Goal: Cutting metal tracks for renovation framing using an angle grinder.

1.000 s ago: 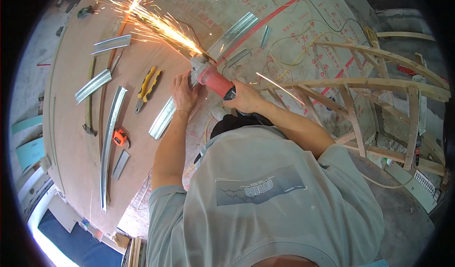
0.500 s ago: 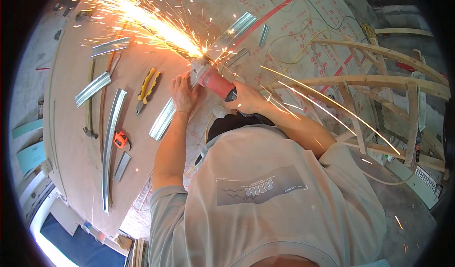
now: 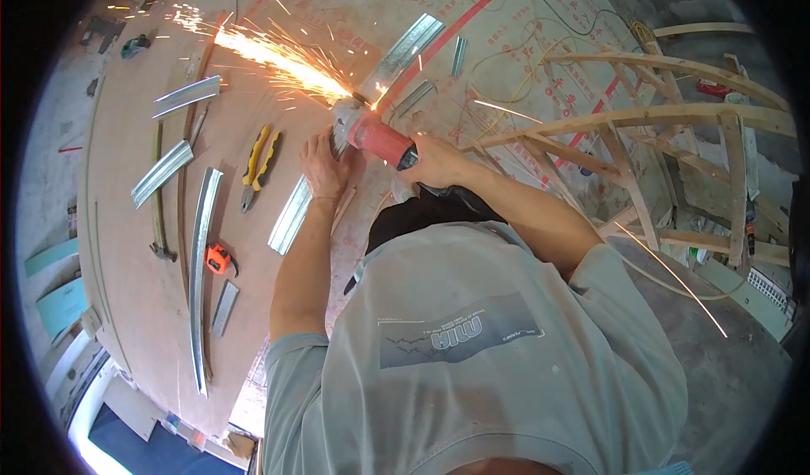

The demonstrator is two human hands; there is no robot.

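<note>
At the far left of the frame, two short metal channel offcuts point(image 3: 162, 172) are lying on the plywood sheet point(image 3: 126, 247), with a hammer point(image 3: 158, 213) beside them. A long curved metal track point(image 3: 201, 264) is running down the lower left, and an orange tape measure point(image 3: 218, 258) is sitting just beside it. Yellow-handled snips point(image 3: 259, 163) are lying a little right of that, near the upper middle.

Left of centre, you are pressing your left hand point(image 3: 325, 167) flat, fingers point(image 3: 317, 146) spread and stretched forward, down on a straight metal channel point(image 3: 291, 213); it is not curled around anything. The channel is running from below your wrist up toward the top centre of the frame, passing under the tool.

Just right of that hand, the red angle grinder point(image 3: 371, 137) is touching the channel, its head close to your left fingertips, and sparks point(image 3: 270, 53) are streaming toward the upper left.

Right of centre, your right hand point(image 3: 439, 161) is clenching the rear of the grinder body, fingers wrapped fully around it.

Along the right side, a curved wooden frame point(image 3: 641, 121) is standing over yellow cable point(image 3: 523, 78) on the printed board.
</note>
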